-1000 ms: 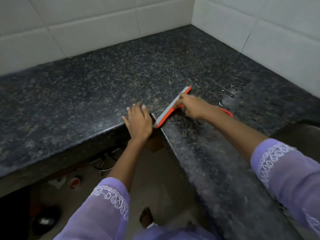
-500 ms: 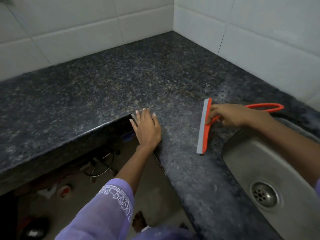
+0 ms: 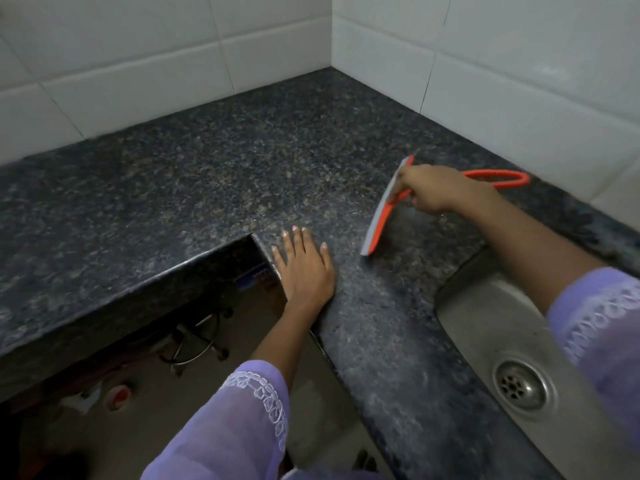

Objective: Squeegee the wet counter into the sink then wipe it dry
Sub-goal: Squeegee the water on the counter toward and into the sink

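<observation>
An orange squeegee (image 3: 379, 220) with a grey blade lies edge-down on the dark speckled granite counter (image 3: 207, 188), just left of the steel sink (image 3: 485, 323). My right hand (image 3: 433, 190) grips its handle near the blade; the orange loop of the handle (image 3: 498, 178) sticks out behind my hand toward the wall. My left hand (image 3: 304, 268) rests flat with straight fingers on the counter's inner corner, a short way left of the blade. A few water drops glint on the counter beside my right wrist.
White tiled walls (image 3: 485, 64) meet in a corner behind the counter. The sink's drain (image 3: 521, 384) is at lower right. Below the counter's front edge lie a wire stand (image 3: 197, 344) and small items on the floor.
The squeegee has swept right from the counter's inner corner to beside the sink, its blade now angled more. The view shifted right, showing the sink. My left hand stayed on the corner.
</observation>
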